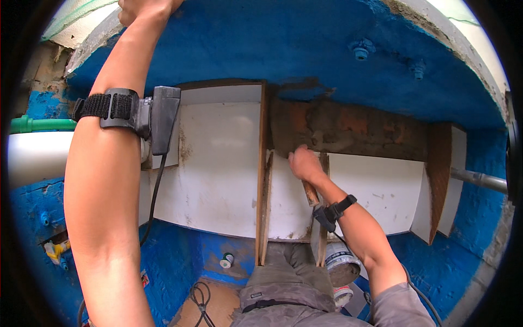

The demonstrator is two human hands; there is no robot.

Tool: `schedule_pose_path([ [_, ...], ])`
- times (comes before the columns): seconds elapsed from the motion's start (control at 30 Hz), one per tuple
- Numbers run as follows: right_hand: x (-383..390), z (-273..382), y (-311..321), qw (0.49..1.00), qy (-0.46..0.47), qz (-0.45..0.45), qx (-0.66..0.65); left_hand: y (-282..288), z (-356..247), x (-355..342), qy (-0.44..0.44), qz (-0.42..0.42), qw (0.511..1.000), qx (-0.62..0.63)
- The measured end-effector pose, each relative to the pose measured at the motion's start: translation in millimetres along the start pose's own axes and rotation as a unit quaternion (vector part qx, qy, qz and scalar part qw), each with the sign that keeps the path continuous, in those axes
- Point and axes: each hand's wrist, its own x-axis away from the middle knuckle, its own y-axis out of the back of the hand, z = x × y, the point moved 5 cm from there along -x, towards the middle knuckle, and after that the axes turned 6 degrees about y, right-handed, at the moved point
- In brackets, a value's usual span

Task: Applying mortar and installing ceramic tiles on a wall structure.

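My left arm reaches up to the top of the picture. There my left hand point(146, 7) is at the rim of the blue wall point(234, 49), its fingers mostly cut off by the picture's edge. Close to the middle, my right hand point(306, 163) is closed around a wooden-handled tool point(311, 194). The handle sticks out below the fist; the tool's head cannot be made out. Just above the hand is a strip of grey mortar point(282, 131) over exposed reddish brick point(354, 122). White tiled panels point(376, 191) lie under that strip.
Upright slabs with brown edges point(261, 180) divide the white panels. Mortar fills a bucket point(344, 268) at lower right. A grey pipe point(479, 179) is at the right, a green pipe point(41, 125) at the left. A black cable point(201, 305) lies on the floor.
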Motion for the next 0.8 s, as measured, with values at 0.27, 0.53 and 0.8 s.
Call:
schedule_pose_path([
  [0.27, 52, 2, -11, 0.998, -0.034, 0.053, 0.004, -3, 1, -2, 0.01, -0.031, 0.999, -0.005],
  [0.53, 62, -6, 26, 0.997, -0.064, 0.034, -0.009, -4, 3, -2, 0.016, 0.005, 1.0, -0.009],
  [0.8, -19, 17, 25, 0.997, -0.04, -0.003, -0.068, -2, 1, -4, 0.035, -0.017, 0.999, -0.01],
])
